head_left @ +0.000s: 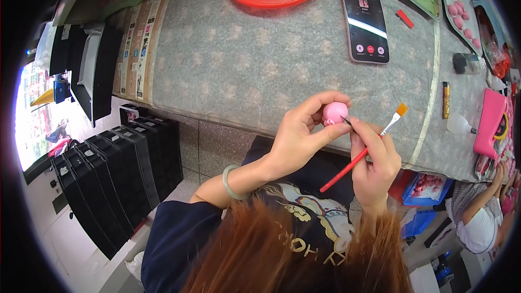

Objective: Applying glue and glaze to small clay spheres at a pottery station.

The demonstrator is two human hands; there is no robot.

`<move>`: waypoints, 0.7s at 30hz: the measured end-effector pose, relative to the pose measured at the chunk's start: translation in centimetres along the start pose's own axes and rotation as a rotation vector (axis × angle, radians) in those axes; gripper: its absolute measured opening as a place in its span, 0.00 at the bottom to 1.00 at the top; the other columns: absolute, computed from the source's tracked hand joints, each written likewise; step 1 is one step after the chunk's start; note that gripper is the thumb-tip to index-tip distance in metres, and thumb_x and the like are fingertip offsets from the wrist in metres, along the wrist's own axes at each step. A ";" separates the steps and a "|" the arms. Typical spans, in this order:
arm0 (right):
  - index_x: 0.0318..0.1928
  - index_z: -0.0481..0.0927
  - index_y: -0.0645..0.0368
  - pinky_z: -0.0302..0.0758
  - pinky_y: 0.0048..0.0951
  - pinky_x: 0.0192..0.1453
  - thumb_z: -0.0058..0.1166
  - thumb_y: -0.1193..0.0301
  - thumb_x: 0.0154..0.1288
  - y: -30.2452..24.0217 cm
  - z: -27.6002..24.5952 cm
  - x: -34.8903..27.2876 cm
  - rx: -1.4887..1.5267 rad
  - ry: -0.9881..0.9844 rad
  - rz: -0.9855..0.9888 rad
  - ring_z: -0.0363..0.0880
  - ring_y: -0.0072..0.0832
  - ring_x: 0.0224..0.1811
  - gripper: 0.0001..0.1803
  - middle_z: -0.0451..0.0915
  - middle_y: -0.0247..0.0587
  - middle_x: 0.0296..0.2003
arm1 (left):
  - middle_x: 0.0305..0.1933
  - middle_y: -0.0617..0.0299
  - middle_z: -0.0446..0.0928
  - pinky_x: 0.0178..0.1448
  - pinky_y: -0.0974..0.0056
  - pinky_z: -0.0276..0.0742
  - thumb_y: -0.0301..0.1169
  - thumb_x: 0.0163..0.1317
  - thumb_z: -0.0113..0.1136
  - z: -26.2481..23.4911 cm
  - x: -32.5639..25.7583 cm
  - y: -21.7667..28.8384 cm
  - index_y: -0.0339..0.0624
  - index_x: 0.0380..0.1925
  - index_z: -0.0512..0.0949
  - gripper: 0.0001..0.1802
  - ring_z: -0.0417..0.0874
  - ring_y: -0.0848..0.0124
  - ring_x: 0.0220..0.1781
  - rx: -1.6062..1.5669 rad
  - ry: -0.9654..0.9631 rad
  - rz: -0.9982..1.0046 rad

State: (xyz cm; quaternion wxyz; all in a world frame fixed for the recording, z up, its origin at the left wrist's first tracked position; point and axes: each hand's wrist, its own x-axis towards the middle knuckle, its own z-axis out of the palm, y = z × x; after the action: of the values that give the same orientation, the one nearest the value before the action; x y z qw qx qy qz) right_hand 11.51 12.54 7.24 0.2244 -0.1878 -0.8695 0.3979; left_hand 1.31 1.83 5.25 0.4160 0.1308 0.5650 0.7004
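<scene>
Between the thumb and fingers of my left hand (pixel 296 141) is a small round pink figurine (pixel 335 112), held above the table's near edge. My right hand (pixel 376 165) is closed close beside it. A flat paintbrush (pixel 350 171) with a red handle and orange bristles lies slantwise through its fingers, bristles pointing up and away from the figurine. A thin dark tip (pixel 346 121) sticks out from the right fingertips and meets the figurine's side; the rest of that tool is hidden in the hand.
A red round tray (pixel 277 1) with pink figurines sits at the far side, beside a phone (pixel 363 27) and a small red piece (pixel 404 19). Rightward are a yellow marker-like tube (pixel 446 100), a squeeze bottle (pixel 460 124) and another person (pixel 477 228). Black crates (pixel 116 176) stand left.
</scene>
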 end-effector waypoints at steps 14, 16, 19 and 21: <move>0.43 0.80 0.60 0.74 0.26 0.28 0.54 0.85 0.54 -0.2 0.7 0.2 0.010 0.042 0.024 0.79 0.32 0.26 0.15 0.79 0.43 0.31 | 0.47 0.62 0.73 0.52 0.70 0.72 0.23 0.58 0.60 0.0 0.0 -0.5 0.36 0.50 0.70 0.20 0.74 0.77 0.46 0.056 0.039 0.117; 0.43 0.80 0.60 0.74 0.26 0.29 0.54 0.85 0.54 -0.3 1.0 0.1 -0.005 0.055 0.043 0.79 0.32 0.27 0.15 0.79 0.43 0.32 | 0.48 0.62 0.73 0.52 0.70 0.72 0.24 0.58 0.60 0.0 0.1 -0.4 0.36 0.51 0.70 0.20 0.74 0.77 0.47 0.008 0.033 0.087; 0.43 0.80 0.60 0.74 0.27 0.29 0.53 0.86 0.54 -0.3 0.8 0.0 0.111 0.064 0.157 0.79 0.31 0.27 0.15 0.78 0.43 0.32 | 0.49 0.62 0.73 0.52 0.71 0.72 0.24 0.58 0.60 -0.2 0.0 0.1 0.36 0.52 0.70 0.21 0.74 0.77 0.48 -0.107 -0.005 -0.023; 0.43 0.80 0.59 0.74 0.27 0.29 0.53 0.86 0.53 -0.2 0.5 0.0 0.076 0.047 0.145 0.79 0.30 0.27 0.16 0.78 0.42 0.32 | 0.49 0.62 0.72 0.52 0.71 0.72 0.24 0.58 0.60 -0.3 -0.1 0.4 0.36 0.53 0.69 0.21 0.74 0.77 0.48 -0.147 -0.028 -0.047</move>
State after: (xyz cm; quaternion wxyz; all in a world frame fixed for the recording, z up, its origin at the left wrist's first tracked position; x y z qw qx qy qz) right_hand 11.23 12.14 7.12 0.2223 -0.2507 -0.8324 0.4414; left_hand 0.95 1.55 5.51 0.4486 0.0964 0.5089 0.7284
